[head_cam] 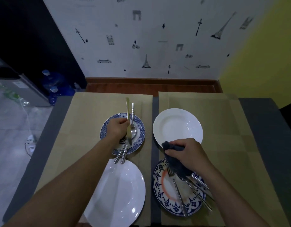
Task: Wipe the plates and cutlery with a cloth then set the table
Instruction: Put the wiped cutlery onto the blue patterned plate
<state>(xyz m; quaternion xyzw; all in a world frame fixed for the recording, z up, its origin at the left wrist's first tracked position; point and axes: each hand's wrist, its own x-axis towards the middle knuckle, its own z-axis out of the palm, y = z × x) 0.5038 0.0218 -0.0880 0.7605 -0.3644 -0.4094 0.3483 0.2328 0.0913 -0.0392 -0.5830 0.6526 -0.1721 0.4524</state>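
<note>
My left hand (pixel 117 129) grips a gold-coloured knife (pixel 128 112) over the blue patterned plate (pixel 107 128) at the far left. A spoon (pixel 133 126) and several other cutlery pieces (pixel 122 154) lie on that plate. My right hand (pixel 187 153) holds a dark grey cloth (pixel 175 163) above the near right plate with the blue and orange rim (pixel 159 185), where several forks and spoons (pixel 194 190) lie. A white deep plate (pixel 175 125) sits far right, and a white flat plate (pixel 118 194) near left.
Two tan placemats (pixel 223 128) cover a grey table (pixel 264 128) pushed against a patterned wall. Blue water bottles (pixel 51 82) and a cable stand on the floor to the left.
</note>
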